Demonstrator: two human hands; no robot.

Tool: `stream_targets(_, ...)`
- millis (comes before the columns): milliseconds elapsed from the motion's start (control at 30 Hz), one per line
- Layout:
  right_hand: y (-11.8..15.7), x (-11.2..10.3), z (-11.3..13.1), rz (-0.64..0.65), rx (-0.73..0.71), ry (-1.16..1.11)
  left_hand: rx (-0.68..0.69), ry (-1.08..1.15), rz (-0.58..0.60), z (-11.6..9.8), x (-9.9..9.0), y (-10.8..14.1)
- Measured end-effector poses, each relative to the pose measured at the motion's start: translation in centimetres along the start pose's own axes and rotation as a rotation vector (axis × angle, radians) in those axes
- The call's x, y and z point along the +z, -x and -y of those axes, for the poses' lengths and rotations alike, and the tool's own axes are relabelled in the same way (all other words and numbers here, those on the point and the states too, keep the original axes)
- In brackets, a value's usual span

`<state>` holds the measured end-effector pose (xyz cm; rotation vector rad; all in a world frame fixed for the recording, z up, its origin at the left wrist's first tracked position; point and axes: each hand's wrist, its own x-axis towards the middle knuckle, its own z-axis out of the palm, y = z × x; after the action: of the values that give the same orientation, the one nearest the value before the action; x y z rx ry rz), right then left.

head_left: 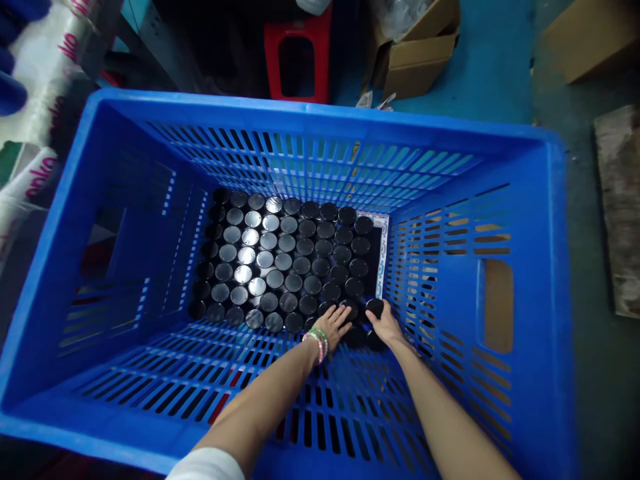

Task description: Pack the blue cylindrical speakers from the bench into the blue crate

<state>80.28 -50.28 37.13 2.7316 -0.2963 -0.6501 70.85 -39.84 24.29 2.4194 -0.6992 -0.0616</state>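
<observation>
Rows of round black-topped containers (285, 261) stand close together on the floor of a large blue plastic crate (310, 113). My left hand (332, 325), with beaded bracelets at its wrist, lies with fingers spread on the tops near the front right of the rows. To its right, my right hand (386, 325) has thumb and fingers around one black-topped container (374, 307) by the crate's right wall. The lower parts of the containers are hidden. A strip of patterned white sheet (383, 260) shows beside the right end of the rows.
Behind the crate are a red plastic stool (297, 33) and an opened cardboard box (420, 63). Another carton (595, 40) stands at the far right, above a worn flat board (620, 207). Plastic-wrapped goods (45, 80) lie at the upper left.
</observation>
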Motion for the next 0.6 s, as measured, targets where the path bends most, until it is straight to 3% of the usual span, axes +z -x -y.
stream_targets(100,-0.7,-0.8,0.3,0.033,-0.034,0.018,0.082,-0.017,0.01,-0.5,-0.1,0.3)
stream_targets(267,-0.5,0.3,0.1,0.076,0.003,0.044,0.097,0.02,-0.171,-1.2,0.2,-0.9)
stream_targets(433,0.4,0.3,-0.5,0.01,0.113,0.116,0.104,-0.005,-0.037,-1.2,2.1,-2.5)
stream_targets(500,0.9,-0.3,0.0,-0.079,0.053,0.167,0.146,-0.007,-0.073,-0.7,2.5,-2.4)
stream_targets(600,1.2,-1.2,2.3,-0.219,-0.158,0.222,0.223,0.004,-0.078,0.1,1.8,-1.8)
